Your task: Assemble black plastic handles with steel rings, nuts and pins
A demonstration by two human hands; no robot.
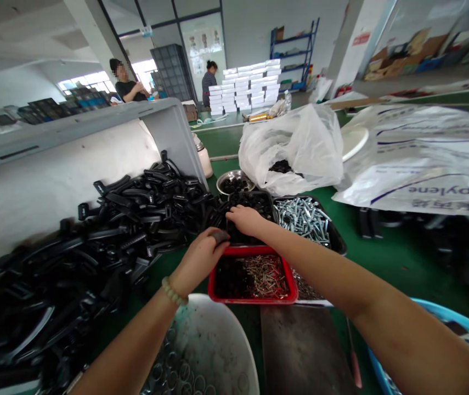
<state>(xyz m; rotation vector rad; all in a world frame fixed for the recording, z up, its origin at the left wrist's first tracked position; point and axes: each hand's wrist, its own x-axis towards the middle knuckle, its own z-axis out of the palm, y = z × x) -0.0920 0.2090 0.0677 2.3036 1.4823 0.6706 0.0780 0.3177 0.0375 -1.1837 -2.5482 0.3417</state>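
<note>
My left hand (203, 255), with a beaded bracelet at the wrist, is closed with its fingers curled around a dark piece too blurred to name. It hovers by the upper left corner of a red tray (213, 293) of small screws and black bits. Further forward, my right hand (246, 220) reaches into a black tray (273, 211) of small black parts. Its fingers are bent together, and whatever they grip is hidden. Left of both hands lies a big heap of black plastic handles (135, 214), spilling from a tipped grey crate (180, 126).
Long silver bolts (304, 219) fill another tray at right. A white tub (234, 340) with clear rings, a dark metal plate (304, 351) and a blue basin (378, 356) stand nearest me. Behind are a metal bowl (222, 189) and plastic bags (300, 148). Two people are in the background.
</note>
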